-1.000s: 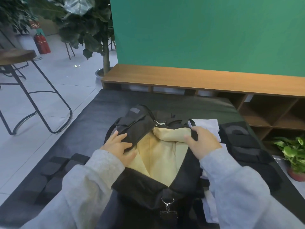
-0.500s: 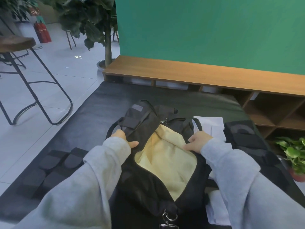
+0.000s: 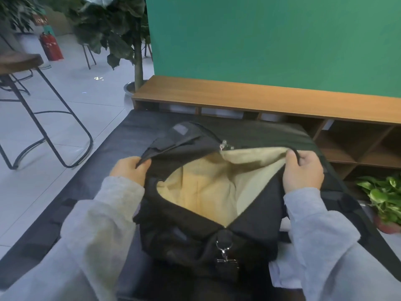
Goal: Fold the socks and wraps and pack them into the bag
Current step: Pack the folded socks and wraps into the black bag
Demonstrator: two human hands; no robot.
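A black bag [image 3: 191,233] with a pale yellow lining [image 3: 208,192] lies on the dark table [image 3: 138,124] in front of me, its mouth held wide. My left hand [image 3: 130,170] grips the left edge of the opening. My right hand [image 3: 303,170] grips the right edge, fingers curled over the rim. The inside of the bag shows only lining. A bit of white cloth [image 3: 282,274] pokes out under my right sleeve; the other socks and wraps are hidden behind the bag and my arm.
A long wooden bench with shelves [image 3: 260,101] runs behind the table under a green wall. A metal bar stool [image 3: 23,61] stands on the left floor, a potted tree [image 3: 136,61] beyond it, a small green plant [image 3: 384,196] at right.
Both hands have pulled the bag's edges further apart and upward, so the opening is much wider. The white and black cloths to the right are now mostly covered.
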